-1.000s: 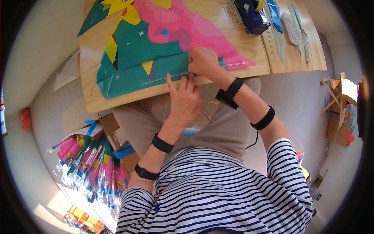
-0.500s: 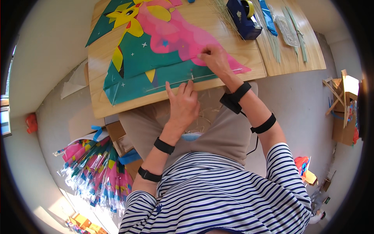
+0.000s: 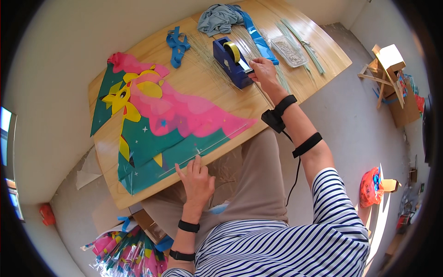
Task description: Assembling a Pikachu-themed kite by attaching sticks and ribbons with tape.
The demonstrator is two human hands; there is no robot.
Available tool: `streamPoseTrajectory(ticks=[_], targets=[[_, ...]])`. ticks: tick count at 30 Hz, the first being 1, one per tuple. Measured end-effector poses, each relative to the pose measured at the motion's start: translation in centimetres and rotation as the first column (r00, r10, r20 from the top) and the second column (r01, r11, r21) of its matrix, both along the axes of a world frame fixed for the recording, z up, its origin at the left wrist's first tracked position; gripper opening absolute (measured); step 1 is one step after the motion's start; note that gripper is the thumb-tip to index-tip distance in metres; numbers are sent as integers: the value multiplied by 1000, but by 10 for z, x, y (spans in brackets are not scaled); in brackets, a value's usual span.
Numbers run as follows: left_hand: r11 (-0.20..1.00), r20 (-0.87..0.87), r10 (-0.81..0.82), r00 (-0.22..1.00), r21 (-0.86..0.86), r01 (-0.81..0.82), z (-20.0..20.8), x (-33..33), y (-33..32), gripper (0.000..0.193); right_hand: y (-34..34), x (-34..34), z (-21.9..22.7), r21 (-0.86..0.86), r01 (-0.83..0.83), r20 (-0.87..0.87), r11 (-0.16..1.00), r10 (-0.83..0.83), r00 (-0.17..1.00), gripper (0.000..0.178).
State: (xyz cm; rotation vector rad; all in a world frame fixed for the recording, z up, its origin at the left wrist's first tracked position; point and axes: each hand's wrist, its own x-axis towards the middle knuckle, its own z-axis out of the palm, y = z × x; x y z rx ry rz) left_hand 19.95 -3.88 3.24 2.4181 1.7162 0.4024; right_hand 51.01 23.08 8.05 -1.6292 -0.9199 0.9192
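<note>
A green and pink kite sail with a yellow cartoon figure lies on the wooden table. Along its near edge runs a thin pale rod, with a short crosspiece close to my fingertips. My left hand rests its outstretched fingers on that edge, beside the rod. Further right, my right hand pinches the end of the clear tape at the front of a dark blue tape dispenser. The yellowish roll sits inside the dispenser.
Thin sticks lie around the dispenser. Behind are a blue strap, a grey cloth, a blue packet and a clear tray of small pieces. Colourful wrapped bundles stand on the floor at left.
My right hand has left the kite sail and reached right to the tape dispenser. My left hand stays at the sail's near edge. The view has shifted, showing more table at right.
</note>
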Motion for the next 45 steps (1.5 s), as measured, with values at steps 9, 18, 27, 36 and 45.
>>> streamPoseTrajectory(ticks=[9, 18, 27, 36, 45], targets=[[1000, -29, 5, 1000, -19, -6, 2, 2, 0, 35, 14, 1, 1, -103, -52, 78, 993, 61, 995, 23], [1000, -8, -7, 1000, -4, 7, 1, 3, 0, 28, 20, 12, -7, -60, -77, -126, 995, 69, 990, 22], [1000, -24, 2, 1000, -9, -2, 0, 4, -1, 33, 23, 5, -2, -112, -111, 93, 988, 121, 988, 22], [1000, -11, -1, 1000, -20, 1, 3, 4, -2, 28, -7, 17, -12, 96, -186, -306, 978, 207, 929, 17], [1000, -7, 15, 1000, -5, -15, 1, 3, -3, 29, -30, 3, -35, 77, -13, -498, 997, 50, 866, 23]])
